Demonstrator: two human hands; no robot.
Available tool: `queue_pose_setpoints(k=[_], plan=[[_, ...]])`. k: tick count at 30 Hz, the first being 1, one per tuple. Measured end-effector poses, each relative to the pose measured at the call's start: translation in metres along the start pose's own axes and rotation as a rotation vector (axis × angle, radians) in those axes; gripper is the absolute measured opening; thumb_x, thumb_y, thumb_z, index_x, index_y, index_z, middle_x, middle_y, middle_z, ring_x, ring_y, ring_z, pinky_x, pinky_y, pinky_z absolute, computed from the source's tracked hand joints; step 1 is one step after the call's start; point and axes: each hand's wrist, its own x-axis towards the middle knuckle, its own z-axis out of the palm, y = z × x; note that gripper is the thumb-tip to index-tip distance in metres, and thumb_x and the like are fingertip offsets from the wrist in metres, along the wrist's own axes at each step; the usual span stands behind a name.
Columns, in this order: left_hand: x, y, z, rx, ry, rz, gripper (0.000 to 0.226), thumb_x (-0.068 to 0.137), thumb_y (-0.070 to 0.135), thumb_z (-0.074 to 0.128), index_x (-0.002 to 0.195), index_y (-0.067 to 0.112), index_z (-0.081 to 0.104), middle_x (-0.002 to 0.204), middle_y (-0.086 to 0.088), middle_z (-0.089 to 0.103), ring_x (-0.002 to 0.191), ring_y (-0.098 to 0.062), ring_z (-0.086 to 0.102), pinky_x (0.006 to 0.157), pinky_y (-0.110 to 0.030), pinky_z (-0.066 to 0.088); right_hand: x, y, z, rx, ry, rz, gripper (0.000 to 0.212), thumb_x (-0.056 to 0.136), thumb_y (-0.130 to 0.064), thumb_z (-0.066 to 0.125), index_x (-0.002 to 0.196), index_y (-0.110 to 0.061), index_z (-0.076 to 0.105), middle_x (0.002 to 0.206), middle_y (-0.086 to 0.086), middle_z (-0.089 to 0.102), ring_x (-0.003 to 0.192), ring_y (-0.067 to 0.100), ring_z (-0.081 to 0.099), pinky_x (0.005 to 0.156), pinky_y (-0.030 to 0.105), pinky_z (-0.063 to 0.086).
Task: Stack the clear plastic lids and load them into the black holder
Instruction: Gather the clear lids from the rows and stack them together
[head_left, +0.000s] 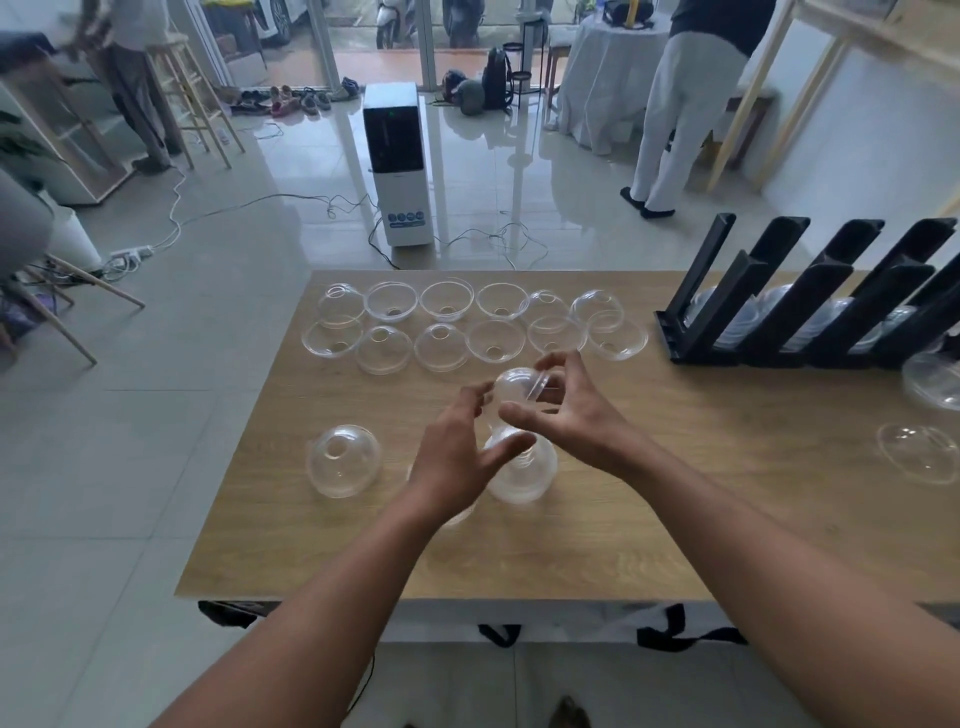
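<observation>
Dome lid (519, 388) pinched by right hand (563, 410) w/ left hand (457, 457) fingers curled at its side — nested stack (522, 475) lies directly beneath, mid-tabletop (675, 519); black holder (810, 306) at far-right edge.

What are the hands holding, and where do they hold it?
Both the left hand and the right hand hold one clear dome lid above the lid stack, fingertips pinching its rim and sides.

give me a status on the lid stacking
Right hand holds a lid over the stack; left hand steadies it. Loose lids wait behind. Holder part loaded, path clear.
</observation>
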Motion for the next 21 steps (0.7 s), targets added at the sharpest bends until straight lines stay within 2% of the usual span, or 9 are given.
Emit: queue_pose_setpoints(k=[2, 4, 6, 9, 11, 13, 15, 17, 21], plan=[[0.002, -0.003, -0.010, -0.022, -0.061, 0.027, 0.085, 0.074, 0.050, 0.085, 0.145, 0.033, 0.043, 0.140, 0.006, 0.060, 0.123, -0.007, 0.059, 0.099, -0.030, 0.050, -0.007, 0.008, 0.004, 0.011, 0.030, -0.016, 0.081, 0.062, -0.065, 0.087, 0.120, -0.034, 0.041, 0.126, -0.001, 0.063, 0.115, 0.011, 0.065, 0.101, 0.045, 0.055], [0.002, -0.009, -0.026, -0.049, -0.122, 0.037, 0.091, 0.065, 0.050, 0.091, 0.143, 0.039, 0.044, 0.134, 0.019, 0.058, 0.115, 0.004, 0.061, 0.091, -0.018, 0.053, -0.012, 0.013, 0.011, -0.033, 0.039, -0.045, 0.083, 0.061, -0.069, 0.087, 0.123, -0.039, 0.041, 0.129, -0.010, 0.060, 0.121, 0.009, 0.059, 0.107, 0.045, 0.048], [0.002, -0.018, -0.043, -0.029, -0.139, 0.047, 0.098, 0.057, 0.047, 0.096, 0.141, 0.039, 0.047, 0.128, 0.028, 0.057, 0.113, 0.011, 0.059, 0.087, -0.007, 0.049, -0.013, 0.016, 0.022, -0.169, 0.050, -0.101, 0.088, 0.059, -0.075, 0.083, 0.131, -0.046, 0.043, 0.133, -0.020, 0.056, 0.129, 0.006, 0.050, 0.113, 0.044, 0.035], [-0.003, -0.032, -0.063, 0.076, -0.113, 0.080, 0.096, 0.054, 0.040, 0.099, 0.138, 0.035, 0.052, 0.124, 0.031, 0.056, 0.111, 0.016, 0.056, 0.085, -0.002, 0.043, -0.006, 0.018, 0.042, -0.415, 0.052, -0.185, 0.102, 0.058, -0.087, 0.073, 0.146, -0.046, 0.042, 0.143, -0.017, 0.052, 0.137, 0.003, 0.037, 0.109, 0.039, 0.022], [-0.009, -0.043, -0.069, 0.169, -0.092, 0.130, 0.095, 0.056, 0.033, 0.099, 0.140, 0.029, 0.053, 0.124, 0.027, 0.054, 0.109, 0.009, 0.058, 0.087, -0.005, 0.043, 0.000, 0.021, 0.054, -0.557, 0.045, -0.231, 0.106, 0.058, -0.090, 0.067, 0.149, -0.043, 0.041, 0.144, -0.015, 0.053, 0.137, 0.003, 0.034, 0.098, 0.037, 0.022], [-0.018, -0.054, -0.068, 0.282, -0.085, 0.172, 0.096, 0.057, 0.026, 0.098, 0.142, 0.023, 0.053, 0.128, 0.014, 0.054, 0.111, -0.003, 0.057, 0.093, -0.016, 0.047, 0.004, 0.026, 0.065, -0.701, 0.024, -0.256, 0.108, 0.059, -0.093, 0.061, 0.150, -0.038, 0.041, 0.145, -0.016, 0.052, 0.138, 0.008, 0.032, 0.092, 0.039, 0.020], [-0.027, -0.064, -0.062, 0.371, -0.083, 0.178, 0.097, 0.057, 0.020, 0.098, 0.143, 0.019, 0.053, 0.137, 0.002, 0.055, 0.121, -0.017, 0.056, 0.096, -0.030, 0.050, 0.006, 0.032, 0.075, -0.841, -0.017, -0.261, 0.108, 0.061, -0.092, 0.058, 0.150, -0.036, 0.039, 0.150, -0.015, 0.047, 0.142, 0.013, 0.029, 0.098, 0.044, 0.018], [-0.036, -0.074, -0.052, 0.386, -0.087, 0.154, 0.098, 0.057, 0.018, 0.098, 0.144, 0.017, 0.053, 0.143, -0.001, 0.053, 0.127, -0.022, 0.054, 0.095, -0.039, 0.053, 0.005, 0.037, 0.084, -0.950, -0.056, -0.249, 0.107, 0.061, -0.090, 0.058, 0.149, -0.033, 0.041, 0.154, -0.012, 0.041, 0.144, 0.017, 0.026, 0.104, 0.051, 0.015], [-0.049, -0.094, -0.035, 0.342, -0.119, 0.101, 0.095, 0.065, 0.018, 0.095, 0.149, 0.020, 0.049, 0.152, 0.000, 0.045, 0.136, -0.019, 0.047, 0.102, -0.032, 0.047, 0.004, 0.043, 0.093, -1.070, -0.113, -0.198, 0.101, 0.060, -0.085, 0.065, 0.144, -0.032, 0.045, 0.157, -0.007, 0.037, 0.146, 0.022, 0.025, 0.105, 0.055, 0.014]])
